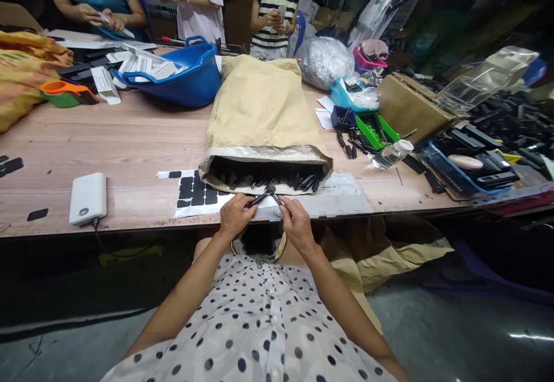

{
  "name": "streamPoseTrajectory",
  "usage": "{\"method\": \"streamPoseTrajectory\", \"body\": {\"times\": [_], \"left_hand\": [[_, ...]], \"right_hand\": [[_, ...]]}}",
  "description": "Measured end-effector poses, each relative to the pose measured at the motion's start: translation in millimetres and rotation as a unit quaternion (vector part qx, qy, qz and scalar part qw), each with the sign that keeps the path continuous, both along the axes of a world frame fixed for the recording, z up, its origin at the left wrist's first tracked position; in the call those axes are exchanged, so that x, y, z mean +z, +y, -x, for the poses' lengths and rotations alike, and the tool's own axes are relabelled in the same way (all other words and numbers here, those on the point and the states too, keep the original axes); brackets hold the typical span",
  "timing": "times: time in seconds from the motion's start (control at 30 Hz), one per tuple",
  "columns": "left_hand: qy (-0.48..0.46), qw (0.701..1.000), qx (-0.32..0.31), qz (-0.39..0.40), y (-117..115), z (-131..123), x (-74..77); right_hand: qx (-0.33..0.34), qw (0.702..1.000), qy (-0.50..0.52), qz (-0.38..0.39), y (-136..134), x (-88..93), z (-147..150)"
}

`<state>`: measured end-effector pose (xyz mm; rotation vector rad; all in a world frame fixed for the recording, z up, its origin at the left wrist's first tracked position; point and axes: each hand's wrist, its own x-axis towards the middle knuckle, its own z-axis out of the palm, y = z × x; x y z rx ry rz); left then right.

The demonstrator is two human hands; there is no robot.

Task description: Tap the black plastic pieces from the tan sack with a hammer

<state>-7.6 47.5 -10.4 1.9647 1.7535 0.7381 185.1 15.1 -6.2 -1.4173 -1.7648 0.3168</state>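
At the table's front edge my left hand [236, 216] pinches a slim black rod-like part [258, 199]. My right hand [298, 223] is closed on the end of a thin darker piece [276, 198] slanting in from the right. The two meet at a small round black knob; whether they form one jointed item I cannot tell. Just beyond lies a tan woven sack [264, 111], its mouth facing me, with several black rod-like parts [305, 182] inside. Beneath the hands is a pale grey board [346, 193]. A white sheet with black square pads [197, 190] lies left of them.
Left stand a white power bank [88, 198] with a cable and a blue basin [186, 76] of white boxes. Right are a green tray [375, 131], a clear bottle [392, 154] and a blue bin [465, 168] of black parts. Several people stand across the table.
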Motion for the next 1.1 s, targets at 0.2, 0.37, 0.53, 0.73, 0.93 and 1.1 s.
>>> {"method": "streamPoseTrajectory", "body": {"times": [0.2,0.37,0.53,0.73,0.93,1.1], "left_hand": [[0.002,0.998,0.005,0.07,5,-3,13.5],[0.004,0.994,0.009,0.109,8,-3,19.6],[0.008,0.992,0.018,0.122,7,-4,22.2],[0.006,0.991,0.011,0.135,9,-2,26.9],[-0.007,0.992,0.01,0.122,11,-1,22.5],[-0.015,0.995,0.009,0.099,11,2,14.5]], "right_hand": [[0.015,1.0,-0.02,0.001,-5,-1.0,7],[0.018,0.997,-0.071,-0.016,-7,2.8,10],[0.017,0.995,-0.1,-0.007,-7,5.6,11],[0.043,0.992,-0.119,-0.001,-14,7.9,20],[0.002,0.993,-0.119,0.009,-11,6.0,14],[-0.078,0.986,-0.144,-0.011,0,-2.3,-8]]}}
